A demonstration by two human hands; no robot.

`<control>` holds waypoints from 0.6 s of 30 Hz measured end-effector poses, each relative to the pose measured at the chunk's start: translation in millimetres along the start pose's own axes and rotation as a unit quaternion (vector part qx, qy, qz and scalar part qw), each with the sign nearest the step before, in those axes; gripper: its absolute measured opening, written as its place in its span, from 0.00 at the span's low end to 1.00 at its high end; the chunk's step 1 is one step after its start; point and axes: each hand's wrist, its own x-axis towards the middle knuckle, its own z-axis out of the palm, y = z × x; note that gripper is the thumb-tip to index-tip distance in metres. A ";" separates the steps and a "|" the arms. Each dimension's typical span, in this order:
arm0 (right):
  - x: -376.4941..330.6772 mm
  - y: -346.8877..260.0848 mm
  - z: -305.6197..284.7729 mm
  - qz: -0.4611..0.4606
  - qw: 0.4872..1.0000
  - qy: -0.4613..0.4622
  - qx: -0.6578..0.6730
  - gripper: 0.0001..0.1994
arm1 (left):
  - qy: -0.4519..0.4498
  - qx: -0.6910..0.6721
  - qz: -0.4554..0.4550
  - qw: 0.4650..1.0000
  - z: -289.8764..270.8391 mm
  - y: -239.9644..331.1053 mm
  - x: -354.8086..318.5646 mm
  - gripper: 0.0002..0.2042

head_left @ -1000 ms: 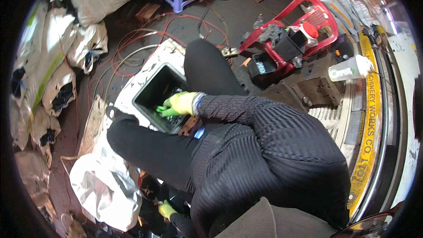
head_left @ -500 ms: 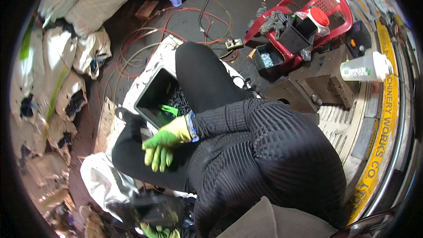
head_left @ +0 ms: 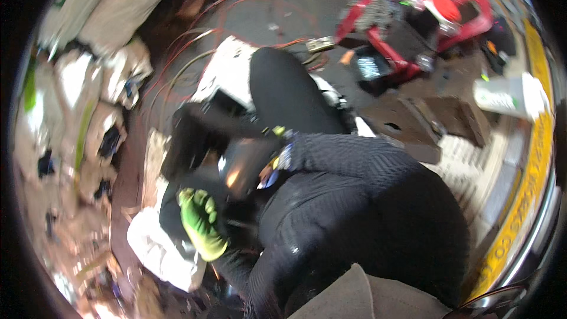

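Observation:
A dark plastic bin (head_left: 242, 162), smeared by motion, is tilted above my lap. My right hand (head_left: 276, 132) is at its far right edge; only a bit of yellow-green glove shows beside the cuff, and the bin hides most of the fingers. The bin appears held by this hand. Closer to me and to the left, my left hand (head_left: 201, 227) in a green glove is raised over my leg, fingers slightly bent and apart, holding nothing visible. Behind the tilted bin, part of another black bin (head_left: 227, 101) shows; its contents are hidden.
A white sack (head_left: 162, 254) lies at my left, near stacked sacks (head_left: 71, 136). Hoses (head_left: 177, 62) loop over the floor ahead. To the right are a red plastic chair (head_left: 466, 20), a small bin of shiny metal parts (head_left: 373, 66), metal blocks (head_left: 407, 121) and a white cup (head_left: 508, 95).
My left hand has come up from the lower edge and is apart from the dark container there. My right hand has moved right and away, now at the tilted bin. The view has shifted.

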 end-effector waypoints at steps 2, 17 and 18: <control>2.8 0.2 -25.0 -0.041 0.998 0.047 0.003 0.17 | 0.016 0.005 0.005 1.000 5.2 -17.2 -10.5 0.09; 54.2 48.0 -112.5 -0.125 0.986 0.085 0.066 0.14 | 0.000 0.490 0.309 0.815 -1.7 -41.1 -8.1 0.17; 51.3 45.0 -107.6 -0.124 0.986 0.088 0.065 0.14 | -0.018 0.518 0.301 0.801 1.2 -40.2 0.1 0.18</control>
